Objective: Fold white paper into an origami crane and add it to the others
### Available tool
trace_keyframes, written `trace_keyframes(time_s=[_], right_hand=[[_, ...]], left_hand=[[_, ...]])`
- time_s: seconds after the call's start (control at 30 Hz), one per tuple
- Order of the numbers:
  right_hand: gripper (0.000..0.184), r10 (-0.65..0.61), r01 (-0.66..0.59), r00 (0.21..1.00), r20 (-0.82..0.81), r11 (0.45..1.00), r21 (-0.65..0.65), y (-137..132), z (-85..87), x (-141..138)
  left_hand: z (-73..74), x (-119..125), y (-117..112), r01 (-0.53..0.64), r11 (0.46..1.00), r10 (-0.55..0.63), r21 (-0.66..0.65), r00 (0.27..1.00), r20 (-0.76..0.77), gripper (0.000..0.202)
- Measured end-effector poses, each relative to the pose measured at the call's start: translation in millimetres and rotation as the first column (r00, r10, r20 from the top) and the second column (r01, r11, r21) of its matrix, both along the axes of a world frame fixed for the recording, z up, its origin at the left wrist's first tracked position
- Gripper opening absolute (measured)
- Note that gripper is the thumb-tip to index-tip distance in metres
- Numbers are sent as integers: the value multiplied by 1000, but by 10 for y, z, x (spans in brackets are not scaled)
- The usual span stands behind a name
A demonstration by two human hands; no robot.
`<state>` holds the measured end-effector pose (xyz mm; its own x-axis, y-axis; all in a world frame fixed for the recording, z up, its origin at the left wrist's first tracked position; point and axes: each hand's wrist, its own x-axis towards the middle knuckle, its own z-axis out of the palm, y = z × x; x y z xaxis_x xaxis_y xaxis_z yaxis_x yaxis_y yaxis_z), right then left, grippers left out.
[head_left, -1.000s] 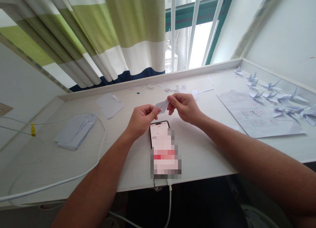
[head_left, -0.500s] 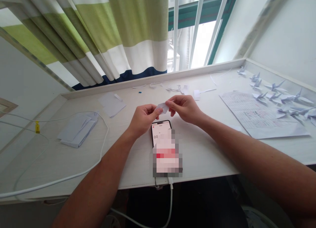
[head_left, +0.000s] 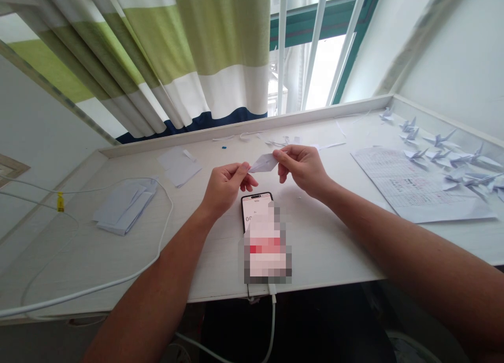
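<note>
Between my two hands a small piece of folded white paper (head_left: 263, 163) is held up above the desk, its shape long and pointed toward the left. My left hand (head_left: 228, 187) pinches the pointed left tip between thumb and forefinger, the other fingers curled below. At the paper's right end, the thumb and forefinger of my right hand (head_left: 301, 168) are closed on it. Just below the hands lies a phone (head_left: 256, 201) with its screen lit, partly blurred out, and a cable at its lower end.
Several folded paper cranes (head_left: 439, 138) stand at the right beside a sheet with writing (head_left: 405, 184). Stacked white paper (head_left: 126, 205) and loose sheets (head_left: 179, 166) lie at the left. A white cable (head_left: 171, 216) loops across the left side. Paper scraps (head_left: 277, 142) lie near the back ledge.
My hands have moved apart, the left one slightly left and the right one to the right. More of the folded paper shows between them, now with its long pointed shape visible.
</note>
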<state>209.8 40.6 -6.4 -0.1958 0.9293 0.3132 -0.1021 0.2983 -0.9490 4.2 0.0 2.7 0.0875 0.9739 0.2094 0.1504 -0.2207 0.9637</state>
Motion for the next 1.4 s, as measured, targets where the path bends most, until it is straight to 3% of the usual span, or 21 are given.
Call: trace_keyframes(time_s=[0.17, 0.4, 0.63, 1.0, 1.23, 1.4], right_hand=[[47, -14, 14, 1000, -5, 1000, 0, 8, 6, 13], [45, -10, 10, 1000, 1, 1000, 12, 5, 1, 15], [46, -9, 8, 1000, 14, 999, 34, 31, -28, 23], [41, 60, -62, 997, 48, 997, 34, -3, -26, -10], [41, 123, -123, 992, 10, 992, -5, 62, -61, 38], [40, 148, -148, 989, -3, 988, -33, 50, -84, 1]], left_hand=[[-1, -9, 18, 11, 998, -7, -66, 998, 67, 49], [24, -42, 0, 72, 997, -73, -15, 997, -32, 29], [-33, -47, 8, 1, 994, 24, 109, 973, -231, 31], [-69, -47, 23, 19, 995, -1, 97, 983, -183, 36], [-61, -19, 11, -86, 978, 125, 190, 972, -201, 35], [-78, -39, 70, -227, 971, 236, 79, 963, -132, 43]])
